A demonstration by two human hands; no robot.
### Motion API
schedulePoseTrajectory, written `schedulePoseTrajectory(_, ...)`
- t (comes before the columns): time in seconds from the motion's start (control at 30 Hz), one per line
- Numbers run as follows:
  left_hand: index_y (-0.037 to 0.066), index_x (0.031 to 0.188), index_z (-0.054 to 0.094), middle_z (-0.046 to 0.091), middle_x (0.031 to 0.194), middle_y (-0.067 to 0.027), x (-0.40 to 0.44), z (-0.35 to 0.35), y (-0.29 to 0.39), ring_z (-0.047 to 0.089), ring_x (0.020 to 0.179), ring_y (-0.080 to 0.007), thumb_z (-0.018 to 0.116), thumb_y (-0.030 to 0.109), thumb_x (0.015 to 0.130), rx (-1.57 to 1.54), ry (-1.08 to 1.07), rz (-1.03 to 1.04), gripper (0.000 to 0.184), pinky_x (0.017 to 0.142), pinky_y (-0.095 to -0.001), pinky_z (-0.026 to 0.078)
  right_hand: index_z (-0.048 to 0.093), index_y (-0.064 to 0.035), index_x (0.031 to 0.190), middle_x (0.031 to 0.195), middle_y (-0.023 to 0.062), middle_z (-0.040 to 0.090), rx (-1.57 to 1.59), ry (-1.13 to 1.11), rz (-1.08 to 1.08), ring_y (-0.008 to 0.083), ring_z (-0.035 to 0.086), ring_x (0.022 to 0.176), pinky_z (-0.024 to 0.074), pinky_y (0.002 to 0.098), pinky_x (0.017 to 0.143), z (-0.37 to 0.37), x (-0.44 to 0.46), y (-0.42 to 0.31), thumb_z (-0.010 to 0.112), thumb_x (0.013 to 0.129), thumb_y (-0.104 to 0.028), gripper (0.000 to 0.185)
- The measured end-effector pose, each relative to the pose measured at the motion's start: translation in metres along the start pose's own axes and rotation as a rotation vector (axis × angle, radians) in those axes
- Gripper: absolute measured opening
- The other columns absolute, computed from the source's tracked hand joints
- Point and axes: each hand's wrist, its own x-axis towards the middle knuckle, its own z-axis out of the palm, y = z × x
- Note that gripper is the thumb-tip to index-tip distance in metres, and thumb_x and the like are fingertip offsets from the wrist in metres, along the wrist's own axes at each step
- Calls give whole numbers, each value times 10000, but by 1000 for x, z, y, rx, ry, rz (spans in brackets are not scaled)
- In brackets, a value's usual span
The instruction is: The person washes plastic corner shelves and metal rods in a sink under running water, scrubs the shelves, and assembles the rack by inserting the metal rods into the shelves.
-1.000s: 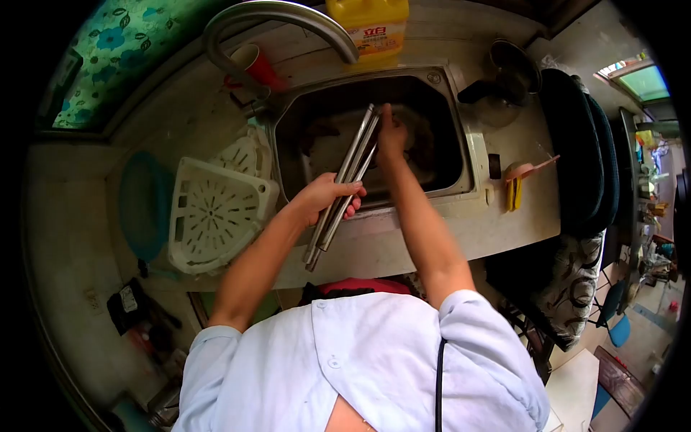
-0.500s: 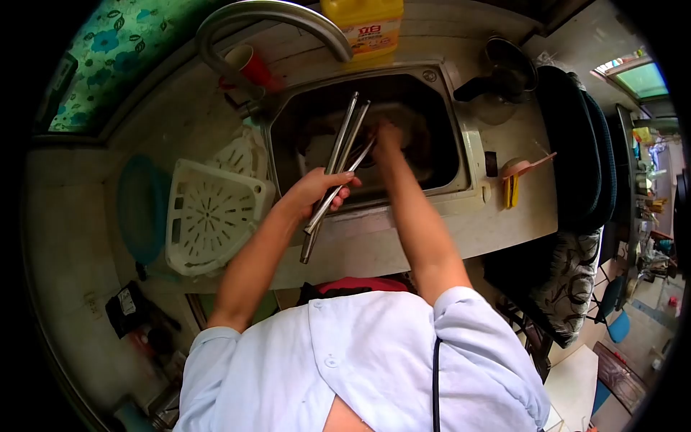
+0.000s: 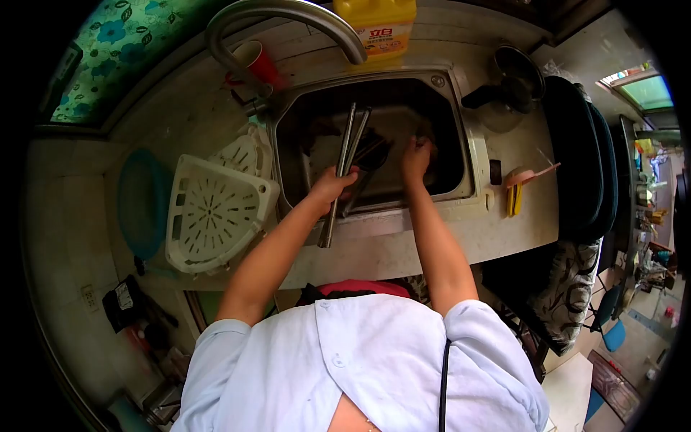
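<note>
My left hand (image 3: 332, 189) is closed around a pair of long, shiny metal tubes (image 3: 346, 140). They slant upward over the front of the steel sink (image 3: 455, 137), their lower ends past its front edge. Inside the basin, toward its right side, my right hand (image 3: 416, 160) has its fingers curled together; a small dark bit shows at the fingertips, too unclear to name. Between the hands, dark thin pieces (image 3: 373, 153) lie low in the basin, partly in shadow.
A curved faucet (image 3: 302, 16) arches over the back left, near a red cup (image 3: 255, 65) and a yellow detergent jug (image 3: 378, 29). White slotted racks (image 3: 209, 209) stand left. A dark pan (image 3: 515, 79) and a pink-handled strainer (image 3: 522, 176) sit right.
My right hand has moved right, away from the tubes, deeper toward the basin's right side. My left hand has shifted slightly forward and right, its tubes now more upright; a third, thinner tube has left its grasp.
</note>
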Motion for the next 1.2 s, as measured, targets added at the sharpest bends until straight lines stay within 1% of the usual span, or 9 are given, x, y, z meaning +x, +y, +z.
schedulePoseTrajectory(0.1,8,917,530,554,815,-66,2,1,-5,526,599,-139,573,135,807,-92,49,-43,173,535,-225,432,481,43,951,919,185,550,347,-128,-163,265,521,862,398,357,763,-8,-19,-23,475,858,-376,429)
schedulePoseTrajectory(0.23,15,874,520,556,765,-66,1,4,11,524,575,-136,565,157,818,57,-162,-90,159,518,-222,422,467,30,948,817,131,512,577,-397,107,191,476,784,389,307,714,15,-76,-75,509,865,-279,323)
schedulePoseTrajectory(0.3,19,863,505,564,717,-74,-9,8,22,521,543,-134,519,186,853,0,-188,-77,168,482,-233,419,466,32,953,800,117,526,529,-362,122,177,477,770,387,301,702,24,-64,-73,525,857,-276,328)
schedulePoseTrajectory(0.37,17,873,499,570,712,-78,-34,12,47,520,537,-130,493,192,867,-80,-177,-103,176,472,-231,416,495,-36,820,652,43,515,564,-211,21,120,501,593,402,269,520,39,-38,-59,523,856,-285,254)
schedulePoseTrajectory(0.4,15,883,494,575,707,-82,-44,13,51,520,531,-126,466,199,881,-169,-166,-127,186,462,-229,414,480,-56,764,600,21,492,772,-271,189,127,477,501,381,279,452,24,-28,-73,521,855,-276,241)
schedulePoseTrajectory(0.53,-5,929,494,561,698,-90,-52,6,39,496,512,-113,459,204,888,-191,-145,-129,216,428,-225,385,472,-44,766,577,34,482,888,-119,175,148,457,442,388,288,417,21,-18,-87,541,840,-236,217)
schedulePoseTrajectory(0.73,16,862,508,509,567,-27,-49,2,43,440,418,-73,472,205,870,-116,-5,-125,193,350,-197,305,471,-32,784,574,44,467,729,-402,381,157,453,431,386,288,388,25,-65,-94,579,815,-195,197)
schedulePoseTrajectory(0.87,11,860,524,506,587,-32,-68,-5,46,418,421,-63,474,226,875,-12,-52,-132,221,351,-193,304,485,-11,790,576,70,487,930,-193,287,165,444,396,356,297,376,36,-10,-84,566,820,-208,214)
schedulePoseTrajectory(1.2,2,853,524,492,561,-23,-66,-15,47,410,397,-59,459,236,880,-129,-111,-218,244,334,-190,300,452,-67,760,515,69,447,896,-404,627,189,452,431,384,340,393,22,-28,-87,572,828,-267,242)
